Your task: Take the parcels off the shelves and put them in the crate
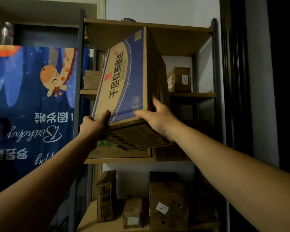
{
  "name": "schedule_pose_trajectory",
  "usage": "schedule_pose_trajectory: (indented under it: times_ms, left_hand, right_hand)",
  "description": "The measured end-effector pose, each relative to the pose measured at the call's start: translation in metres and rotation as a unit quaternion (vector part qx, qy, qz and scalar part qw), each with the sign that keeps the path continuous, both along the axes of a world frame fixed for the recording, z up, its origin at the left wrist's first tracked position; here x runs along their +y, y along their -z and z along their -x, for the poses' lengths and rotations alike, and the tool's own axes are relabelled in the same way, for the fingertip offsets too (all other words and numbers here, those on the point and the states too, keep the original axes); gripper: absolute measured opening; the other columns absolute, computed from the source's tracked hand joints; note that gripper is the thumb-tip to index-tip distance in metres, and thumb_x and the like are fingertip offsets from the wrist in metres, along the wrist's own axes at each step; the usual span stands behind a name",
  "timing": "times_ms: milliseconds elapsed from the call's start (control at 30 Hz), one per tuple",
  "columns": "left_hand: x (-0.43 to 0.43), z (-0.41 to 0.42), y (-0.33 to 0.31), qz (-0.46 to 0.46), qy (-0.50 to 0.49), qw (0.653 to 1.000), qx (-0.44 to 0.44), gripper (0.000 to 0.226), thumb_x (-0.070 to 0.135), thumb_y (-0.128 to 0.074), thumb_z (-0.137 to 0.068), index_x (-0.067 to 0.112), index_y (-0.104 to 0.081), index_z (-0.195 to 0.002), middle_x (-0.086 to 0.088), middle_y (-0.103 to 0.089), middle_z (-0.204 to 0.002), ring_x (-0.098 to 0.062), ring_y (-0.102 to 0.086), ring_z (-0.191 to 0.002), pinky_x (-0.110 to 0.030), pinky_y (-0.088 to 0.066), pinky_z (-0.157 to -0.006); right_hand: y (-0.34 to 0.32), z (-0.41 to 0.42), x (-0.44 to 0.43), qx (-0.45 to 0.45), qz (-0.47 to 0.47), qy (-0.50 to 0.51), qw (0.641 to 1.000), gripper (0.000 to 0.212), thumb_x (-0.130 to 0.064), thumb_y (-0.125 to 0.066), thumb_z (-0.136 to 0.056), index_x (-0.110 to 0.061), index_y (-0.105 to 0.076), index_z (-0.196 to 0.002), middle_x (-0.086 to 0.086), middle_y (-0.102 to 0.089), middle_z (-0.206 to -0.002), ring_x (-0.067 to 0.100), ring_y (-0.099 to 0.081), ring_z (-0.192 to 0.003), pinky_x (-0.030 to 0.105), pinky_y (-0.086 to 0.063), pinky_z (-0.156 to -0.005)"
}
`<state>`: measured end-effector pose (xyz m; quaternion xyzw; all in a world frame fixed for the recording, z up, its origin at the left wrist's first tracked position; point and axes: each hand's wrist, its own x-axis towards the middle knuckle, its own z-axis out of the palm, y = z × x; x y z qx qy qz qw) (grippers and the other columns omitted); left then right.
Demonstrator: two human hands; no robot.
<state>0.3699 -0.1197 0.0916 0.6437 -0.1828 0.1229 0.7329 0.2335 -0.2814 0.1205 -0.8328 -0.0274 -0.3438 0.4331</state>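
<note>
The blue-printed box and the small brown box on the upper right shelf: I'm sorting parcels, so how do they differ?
The blue-printed box is tilted, gripped by the left hand and right hand; the small brown box sits flat on its shelf. The blue-printed box bears blue print and large characters; the small brown box is plain with white labels. The blue-printed box looks bigger than the small brown box. Both are cardboard.

The room is dimly lit. A shelving rack with dark metal uprights and pale wooden boards stands against a white wall. To its left a blue birthday banner hangs upside down, showing a cartoon giraffe. The far right is in darkness.
</note>
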Motion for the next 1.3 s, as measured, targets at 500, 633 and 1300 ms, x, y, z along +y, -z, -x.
schedule_pose_trajectory:
  times_ms: [500,633,1300]
  left_hand:
    - [0.012,0.026,-0.015,0.041,0.026,0.995,-0.085,0.034,0.043,-0.029,-0.1,0.03,-0.06,-0.099,-0.003,-0.065,-0.099,-0.018,-0.06,-0.093,-0.033,-0.045,-0.077]
    - [0.016,0.016,-0.012,0.085,0.047,0.994,-0.048,0.023,0.028,-0.039,-0.1,0.02,-0.061,-0.106,-0.003,-0.067,-0.103,-0.017,-0.061,-0.1,-0.031,-0.05,-0.074]
    - [0.005,0.025,-0.009,-0.012,0.138,0.988,0.071,0.065,0.066,-0.026,-0.091,0.02,-0.046,-0.132,-0.015,-0.049,-0.134,-0.042,-0.042,-0.123,-0.061,-0.026,-0.103]
  right_hand:
    - [0.019,-0.013,-0.028,-0.137,-0.106,-0.061,0.983,0.052,-0.015,-0.033,-0.103,-0.03,-0.02,-0.15,-0.007,-0.039,-0.144,0.006,-0.04,-0.124,0.024,-0.032,-0.1]
    - [0.015,-0.017,-0.03,-0.156,-0.116,-0.04,0.98,0.047,-0.016,-0.032,-0.103,-0.028,-0.026,-0.148,0.0,-0.037,-0.149,0.016,-0.037,-0.134,0.031,-0.031,-0.109]
    - [0.012,-0.026,-0.044,-0.194,-0.198,-0.02,0.96,0.043,-0.018,-0.029,-0.1,-0.038,-0.048,-0.134,0.002,-0.043,-0.145,0.021,-0.044,-0.129,0.05,-0.036,-0.109]
